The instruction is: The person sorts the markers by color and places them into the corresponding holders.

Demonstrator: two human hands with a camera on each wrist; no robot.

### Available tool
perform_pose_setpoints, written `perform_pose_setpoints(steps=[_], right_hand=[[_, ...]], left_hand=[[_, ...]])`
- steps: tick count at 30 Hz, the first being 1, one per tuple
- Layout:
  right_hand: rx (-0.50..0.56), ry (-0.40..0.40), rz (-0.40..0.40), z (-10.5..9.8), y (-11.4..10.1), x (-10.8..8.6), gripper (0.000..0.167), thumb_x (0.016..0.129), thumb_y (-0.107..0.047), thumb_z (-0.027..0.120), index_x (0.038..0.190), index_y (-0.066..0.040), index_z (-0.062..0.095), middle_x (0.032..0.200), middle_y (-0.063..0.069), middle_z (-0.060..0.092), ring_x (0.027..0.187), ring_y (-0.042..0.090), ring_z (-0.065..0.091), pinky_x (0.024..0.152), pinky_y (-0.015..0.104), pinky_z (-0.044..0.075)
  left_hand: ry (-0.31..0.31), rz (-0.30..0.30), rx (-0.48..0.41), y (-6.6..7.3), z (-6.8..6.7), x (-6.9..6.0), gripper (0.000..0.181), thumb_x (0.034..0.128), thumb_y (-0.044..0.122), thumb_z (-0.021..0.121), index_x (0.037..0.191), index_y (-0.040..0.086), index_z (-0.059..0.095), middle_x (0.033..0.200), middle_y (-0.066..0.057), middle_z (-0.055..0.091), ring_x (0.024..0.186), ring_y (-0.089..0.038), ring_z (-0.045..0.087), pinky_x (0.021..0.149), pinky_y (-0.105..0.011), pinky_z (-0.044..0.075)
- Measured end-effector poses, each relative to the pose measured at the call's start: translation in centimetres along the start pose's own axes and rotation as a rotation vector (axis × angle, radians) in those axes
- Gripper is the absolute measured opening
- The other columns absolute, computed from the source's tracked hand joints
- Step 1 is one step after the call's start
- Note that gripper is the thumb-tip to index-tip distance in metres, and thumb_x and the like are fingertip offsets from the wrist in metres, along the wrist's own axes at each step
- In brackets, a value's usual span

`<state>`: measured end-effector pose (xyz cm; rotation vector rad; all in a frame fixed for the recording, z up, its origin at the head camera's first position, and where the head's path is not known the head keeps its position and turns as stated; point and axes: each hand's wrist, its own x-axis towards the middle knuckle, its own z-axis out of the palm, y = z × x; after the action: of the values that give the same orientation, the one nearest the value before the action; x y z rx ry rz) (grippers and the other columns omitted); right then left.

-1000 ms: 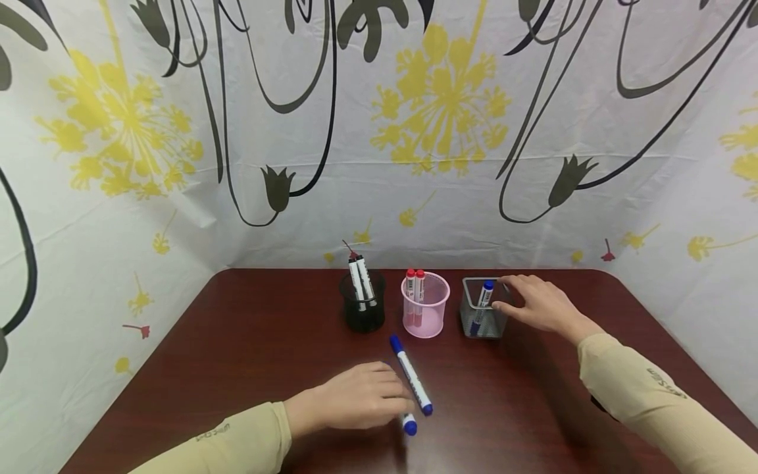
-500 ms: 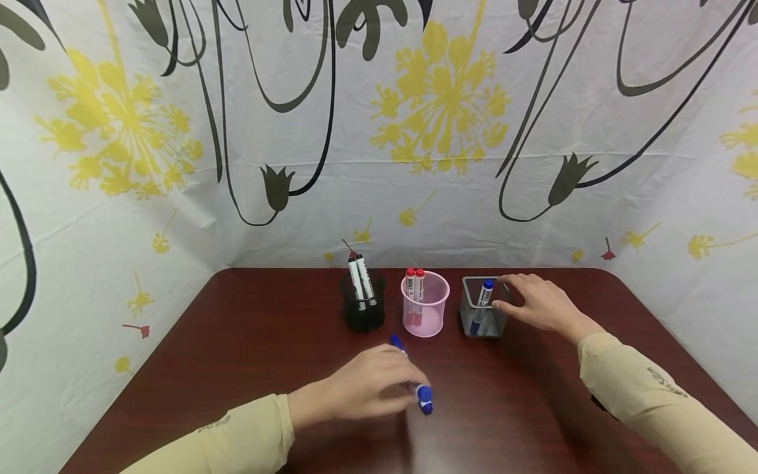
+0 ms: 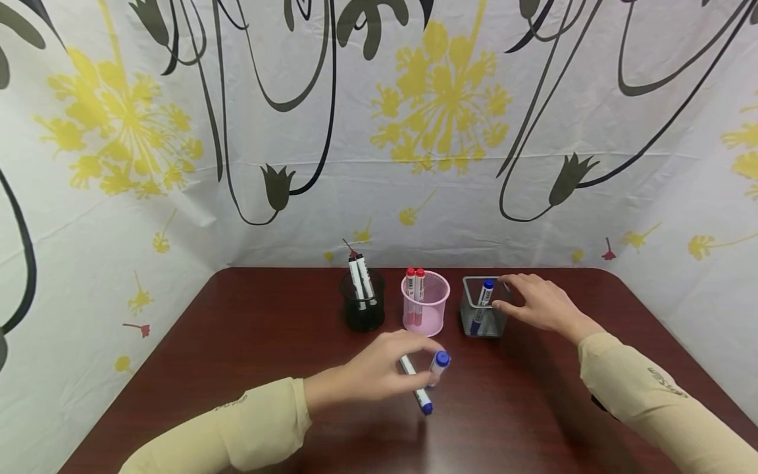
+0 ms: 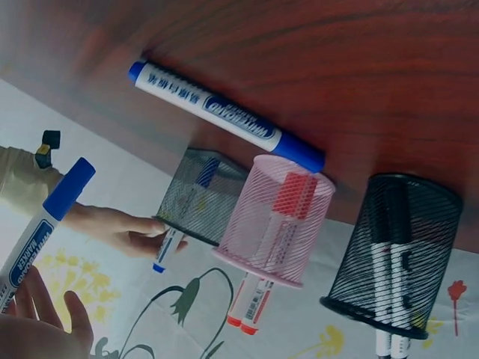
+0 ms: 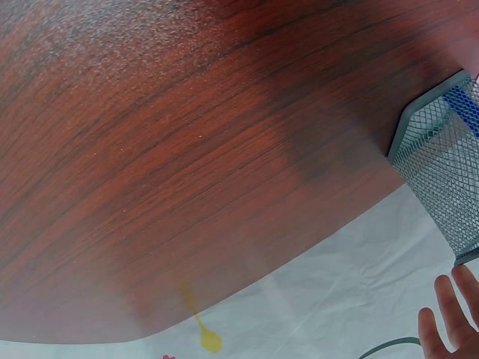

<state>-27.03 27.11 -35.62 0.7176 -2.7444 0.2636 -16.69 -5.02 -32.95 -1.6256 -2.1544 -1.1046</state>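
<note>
My left hand (image 3: 379, 370) pinches a blue-capped whiteboard marker (image 3: 439, 367) between thumb and fingers, raised above the table; in the left wrist view this marker (image 4: 31, 247) stands slanted. Beneath and behind that hand, a second blue whiteboard marker (image 3: 422, 397) lies on the table, partly hidden in the head view. My right hand (image 3: 541, 306) holds the right side of a grey square mesh pen holder (image 3: 490, 328), thumb toward the near rim corner and fingers at the far one. One blue marker (image 3: 485, 293) leans inside this holder.
Left of the grey holder stands a round pink mesh pen holder (image 3: 435, 317) with two red markers (image 3: 420, 284). Farther left is a black mesh pen holder (image 3: 364, 321) with two black-capped markers (image 3: 359, 278). Behind the dark red table (image 3: 266, 329) hangs a patterned cloth (image 3: 355, 145).
My left hand has lifted one blue marker off the table and carried it right and away from me, tilting it more upright. My right hand and the pen holders have stayed put.
</note>
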Motion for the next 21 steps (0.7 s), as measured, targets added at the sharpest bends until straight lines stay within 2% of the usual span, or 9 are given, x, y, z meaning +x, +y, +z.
perform_pose_setpoints(steps=[2, 5, 12, 18, 21], right_hand=[[-0.002, 0.002, -0.003, 0.0, 0.0, 0.0, 0.060, 0.080, -0.051, 0.056, 0.116, -0.003, 0.054, 0.107, 0.018, 0.056, 0.098, 0.034, 0.050, 0.077, 0.054, 0.038], [-0.008, 0.006, -0.005, 0.1, 0.0, 0.0, 0.059, 0.080, -0.051, 0.056, 0.115, -0.004, 0.054, 0.106, 0.017, 0.056, 0.096, 0.033, 0.051, 0.076, 0.053, 0.039], [-0.001, 0.004, 0.003, 0.0, 0.0, 0.0, 0.059, 0.080, -0.051, 0.056, 0.115, -0.004, 0.054, 0.106, 0.017, 0.056, 0.095, 0.033, 0.051, 0.077, 0.053, 0.039], [0.005, 0.004, 0.012, 0.0, -0.1, 0.0, 0.060, 0.079, -0.051, 0.056, 0.116, -0.003, 0.053, 0.106, 0.017, 0.056, 0.096, 0.034, 0.051, 0.077, 0.053, 0.039], [0.009, -0.003, 0.017, 0.0, 0.0, 0.0, 0.061, 0.079, -0.052, 0.056, 0.116, -0.003, 0.053, 0.106, 0.017, 0.056, 0.096, 0.033, 0.051, 0.077, 0.053, 0.039]], left_hand=[[-0.003, -0.033, -0.035, 0.1, -0.1, 0.4, 0.027, 0.0790, 0.011, 0.066, 0.105, 0.005, 0.060, 0.099, 0.000, 0.062, 0.093, -0.004, 0.052, 0.081, -0.019, 0.040], [-0.007, -0.049, -0.047, 0.0, -0.2, 1.1, 0.029, 0.0792, 0.009, 0.065, 0.107, 0.003, 0.059, 0.099, -0.002, 0.061, 0.093, -0.003, 0.052, 0.082, -0.020, 0.040], [0.016, -0.044, -0.064, -0.6, -0.4, 2.9, 0.027, 0.0791, 0.008, 0.065, 0.105, 0.003, 0.059, 0.095, -0.001, 0.062, 0.092, -0.001, 0.051, 0.083, -0.019, 0.040], [0.047, -0.076, -0.059, -1.1, -0.8, 4.4, 0.028, 0.0784, 0.009, 0.067, 0.105, 0.004, 0.059, 0.092, -0.001, 0.062, 0.084, -0.002, 0.053, 0.072, -0.016, 0.044], [0.065, -0.085, -0.050, -1.3, -1.1, 5.0, 0.028, 0.0781, 0.010, 0.067, 0.105, 0.004, 0.059, 0.094, -0.001, 0.062, 0.085, -0.003, 0.053, 0.074, -0.018, 0.044]])
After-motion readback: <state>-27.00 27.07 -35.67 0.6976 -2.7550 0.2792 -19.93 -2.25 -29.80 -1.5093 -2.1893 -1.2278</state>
